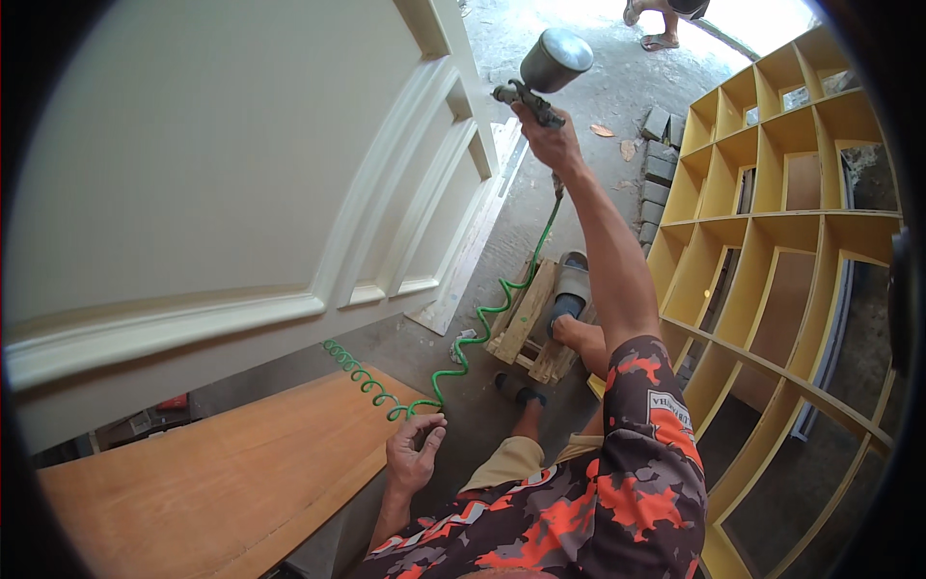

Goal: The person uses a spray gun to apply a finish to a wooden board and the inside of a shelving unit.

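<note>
My right hand (552, 145) is stretched far forward, wrapped round the handle of a spray gun (529, 102) with a round metal cup (557, 60) on top. The gun is beside the far right edge of a large pale panel door (212, 154) with raised mouldings. From the gun's handle a green coiled air hose (498, 309) runs down and back in loops. My left hand (413, 458), low in the middle, pinches this hose between thumb and fingers. The nozzle is apart from the door's surface; no spray can be made out.
Under my feet is a small wooden pallet step (529, 323). A yellow shelf frame (762, 232) with many compartments stands at right, grey blocks (659, 174) beside it. A brown wooden board (231, 473) lies at lower left. Another person's legs (666, 24) show at the far end.
</note>
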`<state>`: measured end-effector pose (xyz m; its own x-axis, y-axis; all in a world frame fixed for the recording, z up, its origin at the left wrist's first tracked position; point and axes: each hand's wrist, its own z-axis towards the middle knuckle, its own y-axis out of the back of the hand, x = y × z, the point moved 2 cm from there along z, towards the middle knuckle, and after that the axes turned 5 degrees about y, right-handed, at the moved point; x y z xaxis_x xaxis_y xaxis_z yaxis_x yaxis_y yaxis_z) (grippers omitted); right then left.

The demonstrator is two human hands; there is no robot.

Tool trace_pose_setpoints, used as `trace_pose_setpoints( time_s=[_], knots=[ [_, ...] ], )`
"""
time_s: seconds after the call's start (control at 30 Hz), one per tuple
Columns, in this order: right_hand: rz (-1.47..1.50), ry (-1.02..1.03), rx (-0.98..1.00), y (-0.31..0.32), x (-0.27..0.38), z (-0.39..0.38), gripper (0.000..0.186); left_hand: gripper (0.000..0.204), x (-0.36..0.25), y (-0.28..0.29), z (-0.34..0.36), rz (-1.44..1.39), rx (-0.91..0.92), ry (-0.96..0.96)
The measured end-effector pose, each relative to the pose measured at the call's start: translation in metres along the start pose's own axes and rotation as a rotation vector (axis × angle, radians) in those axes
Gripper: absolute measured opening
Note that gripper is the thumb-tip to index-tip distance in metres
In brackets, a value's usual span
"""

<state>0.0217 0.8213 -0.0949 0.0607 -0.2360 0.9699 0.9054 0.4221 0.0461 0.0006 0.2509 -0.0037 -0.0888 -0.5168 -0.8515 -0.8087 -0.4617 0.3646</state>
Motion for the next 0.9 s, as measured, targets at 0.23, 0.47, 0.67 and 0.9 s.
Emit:
trace_pose_setpoints(
  time_s=[0.23,0.47,0.67,0.9],
  knots=[
    [-0.170,0.053,-0.079,0.019,-0.011,0.068,0.047,0.022,0.003,-0.008,0.015,0.074,0.062,0.030],
    [-0.278,0.105,-0.166,0.019,-0.012,0.077,0.050,0.020,0.011,-0.010,0.017,0.153,0.087,0.007],
    [-0.198,0.076,-0.103,-0.009,-0.014,0.011,0.044,0.020,0.019,-0.006,0.012,0.146,0.079,0.071],
    [-0.009,-0.042,0.188,-0.057,0.008,-0.111,0.030,0.022,0.055,0.010,-0.011,0.097,0.020,0.113]
  ],
)
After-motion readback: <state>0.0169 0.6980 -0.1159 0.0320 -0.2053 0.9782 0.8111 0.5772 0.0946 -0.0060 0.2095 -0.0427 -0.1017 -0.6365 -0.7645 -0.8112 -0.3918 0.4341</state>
